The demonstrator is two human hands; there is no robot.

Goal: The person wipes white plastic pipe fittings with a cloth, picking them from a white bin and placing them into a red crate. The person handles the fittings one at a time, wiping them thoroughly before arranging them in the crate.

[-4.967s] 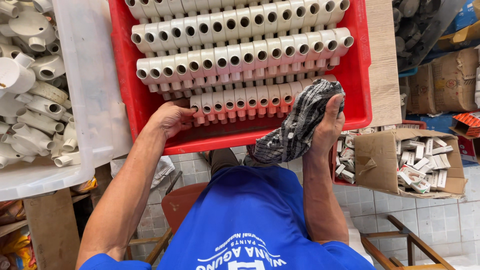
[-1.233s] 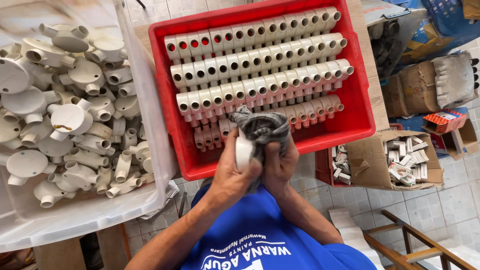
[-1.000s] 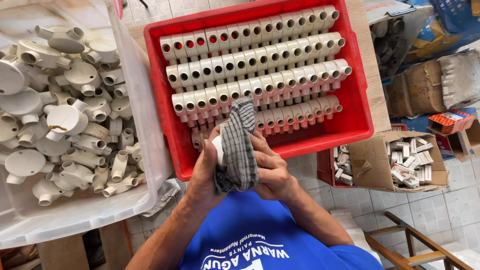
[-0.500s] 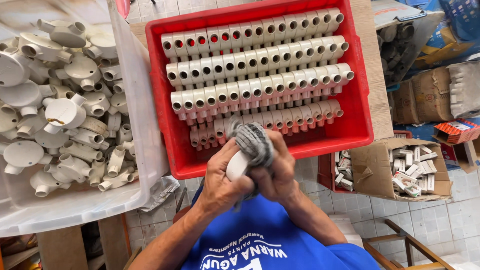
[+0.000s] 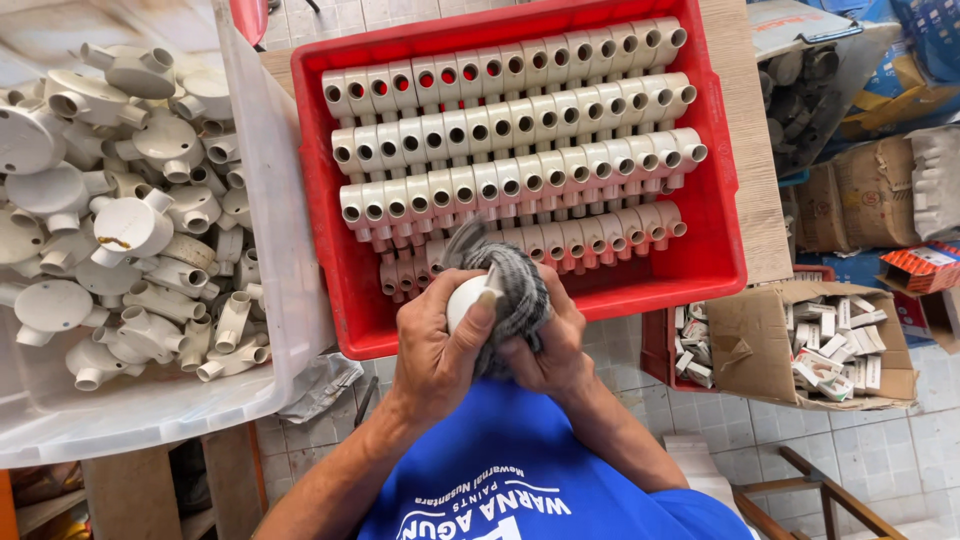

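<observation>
My left hand [image 5: 435, 350] grips a round white plastic conduit fitting [image 5: 466, 295] just in front of the red crate [image 5: 340, 270]. My right hand [image 5: 550, 345] presses a grey checked cloth [image 5: 515, 290] around that fitting. Both hands are held close together above my blue shirt. Inside the red crate lie several tidy rows of white conduit fittings [image 5: 500, 140], open ends up. The part of the fitting under the cloth is hidden.
A clear plastic bin [image 5: 270, 200] at the left holds a loose heap of white round fittings [image 5: 120, 210]. At the right an open cardboard box [image 5: 750, 330] contains small white packets [image 5: 835, 350]. More cartons and a wooden frame [image 5: 810, 490] stand on the tiled floor.
Five seconds ago my left hand was in the crate and my right held the cloth alone. Since then both hands came together on one fitting, turning and rubbing it with the cloth.
</observation>
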